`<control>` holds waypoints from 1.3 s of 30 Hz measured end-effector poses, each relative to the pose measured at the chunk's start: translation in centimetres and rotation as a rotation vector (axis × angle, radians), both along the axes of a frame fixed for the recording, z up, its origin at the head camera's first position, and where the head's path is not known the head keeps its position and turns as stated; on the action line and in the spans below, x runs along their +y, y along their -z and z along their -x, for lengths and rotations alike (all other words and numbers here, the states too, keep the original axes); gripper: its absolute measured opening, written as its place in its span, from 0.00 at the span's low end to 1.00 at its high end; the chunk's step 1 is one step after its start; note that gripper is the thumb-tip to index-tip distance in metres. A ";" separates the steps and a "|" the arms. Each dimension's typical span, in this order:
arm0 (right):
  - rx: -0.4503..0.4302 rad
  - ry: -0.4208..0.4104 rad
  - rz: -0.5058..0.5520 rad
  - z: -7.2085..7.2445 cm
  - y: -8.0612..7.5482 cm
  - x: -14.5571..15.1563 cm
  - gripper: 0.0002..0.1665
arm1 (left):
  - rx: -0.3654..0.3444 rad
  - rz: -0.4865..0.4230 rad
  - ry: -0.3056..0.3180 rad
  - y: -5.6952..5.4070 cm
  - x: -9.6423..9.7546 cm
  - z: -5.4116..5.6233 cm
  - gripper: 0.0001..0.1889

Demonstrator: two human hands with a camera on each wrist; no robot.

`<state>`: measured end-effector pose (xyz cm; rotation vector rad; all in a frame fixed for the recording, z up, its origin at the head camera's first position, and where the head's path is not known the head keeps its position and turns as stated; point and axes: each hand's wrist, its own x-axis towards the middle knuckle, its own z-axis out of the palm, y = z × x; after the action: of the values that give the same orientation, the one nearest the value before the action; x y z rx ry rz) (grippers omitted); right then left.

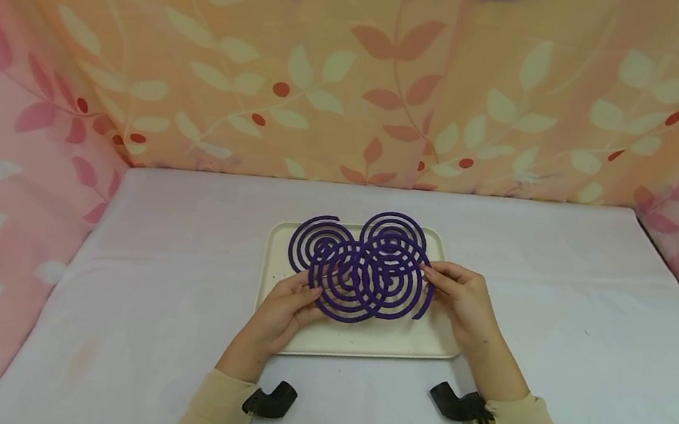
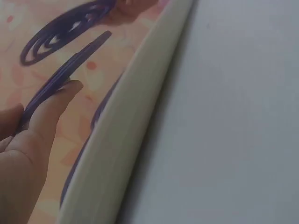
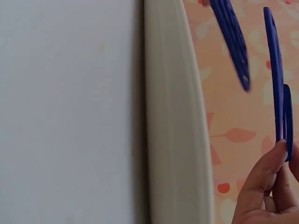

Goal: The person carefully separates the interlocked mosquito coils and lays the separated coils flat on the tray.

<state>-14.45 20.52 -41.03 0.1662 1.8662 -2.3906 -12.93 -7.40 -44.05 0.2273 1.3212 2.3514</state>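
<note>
My left hand (image 1: pixel 282 313) pinches a purple mosquito coil (image 1: pixel 342 320) by its left side, thumb on top, above the tray. Opposite it, my right hand (image 1: pixel 464 298) pinches another purple coil (image 1: pixel 388 317) at its right edge. The two coils overlap from the head view, but a gap parts them in the left wrist view. Behind them appear a left coil (image 1: pixel 291 249) and a right coil (image 1: pixel 396 214). In the right wrist view a second coil edge (image 3: pixel 288 116) shows close by my right fingertips; I cannot tell whether they hold it too.
A cream rectangular tray (image 1: pixel 359 349) lies under the coils, with small dark crumbs on it. White cloth (image 1: pixel 172 290) covers the table. Floral curtains (image 1: pixel 325 130) stand along the back and both sides. Black wrist mounts (image 1: pixel 270 401) sit at both sleeves.
</note>
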 end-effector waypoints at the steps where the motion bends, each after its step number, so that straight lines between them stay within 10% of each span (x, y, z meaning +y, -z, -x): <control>1: -0.007 -0.007 -0.011 -0.1 -0.1 0.3 0.12 | -0.001 0.021 -0.006 -0.1 -0.4 -0.1 0.23; 21: -0.092 -0.164 -0.202 -1.6 0.6 5.1 0.10 | -0.038 0.417 -0.146 -0.3 -5.4 -1.0 0.18; 29: -0.034 -0.205 -0.355 -1.7 0.9 4.8 0.05 | 0.079 0.839 -0.214 -0.3 -5.9 -0.7 0.15; 39: 0.018 -0.244 -0.476 -1.4 1.0 4.6 0.20 | 0.072 0.635 -0.127 -0.4 -7.1 -0.8 0.20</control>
<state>-13.02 25.15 -41.99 -0.0459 2.2812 -1.7696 -12.13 -14.51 -43.67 0.0303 2.0827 1.9008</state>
